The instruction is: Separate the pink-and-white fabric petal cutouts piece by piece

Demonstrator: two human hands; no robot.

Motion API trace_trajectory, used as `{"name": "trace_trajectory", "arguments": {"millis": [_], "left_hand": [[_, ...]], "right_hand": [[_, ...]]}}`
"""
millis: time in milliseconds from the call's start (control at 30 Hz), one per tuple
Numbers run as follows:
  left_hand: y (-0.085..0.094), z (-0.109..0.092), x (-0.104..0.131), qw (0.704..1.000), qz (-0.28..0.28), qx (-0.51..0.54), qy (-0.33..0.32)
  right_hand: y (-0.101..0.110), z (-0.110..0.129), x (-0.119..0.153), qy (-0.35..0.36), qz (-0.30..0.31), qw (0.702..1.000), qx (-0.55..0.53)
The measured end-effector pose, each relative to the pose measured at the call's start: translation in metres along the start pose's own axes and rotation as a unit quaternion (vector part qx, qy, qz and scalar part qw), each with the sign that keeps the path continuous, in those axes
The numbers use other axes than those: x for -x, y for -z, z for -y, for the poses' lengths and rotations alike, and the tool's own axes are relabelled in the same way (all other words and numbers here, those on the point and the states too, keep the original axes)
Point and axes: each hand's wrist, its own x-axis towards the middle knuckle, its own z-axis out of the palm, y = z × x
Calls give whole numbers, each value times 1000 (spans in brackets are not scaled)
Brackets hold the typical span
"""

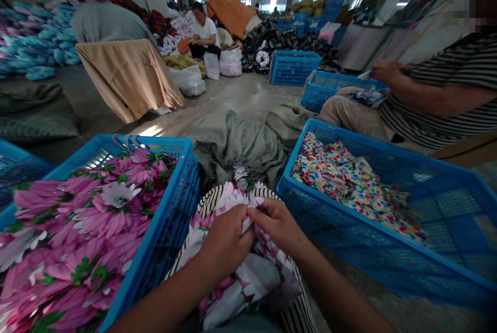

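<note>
Low in the middle of the head view, my left hand (229, 237) and my right hand (277, 224) meet over my lap. Both pinch a white-and-pink fabric piece (233, 197), fingertips touching or nearly so. Its far edge shows scalloped, petal-like shapes beyond my knuckles. More white fabric with pink petal shapes (256, 276) lies bunched below my hands, on a black-and-white striped cloth (303, 291) across my lap. My fingers hide exactly where the fabric is gripped.
Left stands a blue crate (186, 149) heaped with pink fabric flowers (128, 219). Another blue crate (388, 162) at right holds colourful printed fabric (349, 183). Grey-green sacking (244, 141) lies ahead between them. Beside the right crate sits a person in a striped shirt (446, 89); others sit farther back.
</note>
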Motion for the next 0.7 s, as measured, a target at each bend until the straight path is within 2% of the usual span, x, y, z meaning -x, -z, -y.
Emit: {"name": "trace_trajectory", "arguments": {"millis": [67, 133, 233, 300, 533, 700], "left_hand": [[2, 2, 1, 1000, 20, 15, 13], [6, 4, 2, 991, 59, 111, 41], [10, 5, 1, 944, 85, 299, 113], [11, 6, -1, 921, 69, 356, 146], [12, 5, -2, 923, 58, 348, 154], [5, 5, -4, 917, -9, 370, 149]], "right_hand": [[1, -5, -4, -38, 2, 997, -61], [3, -9, -5, -65, 3, 992, -112], [5, -11, -4, -70, 2, 986, -153], [5, -12, -4, -60, -2, 986, -153], [5, -17, -6, -45, -16, 996, -82], [-1, -7, -2, 10, -12, 999, -33]]}}
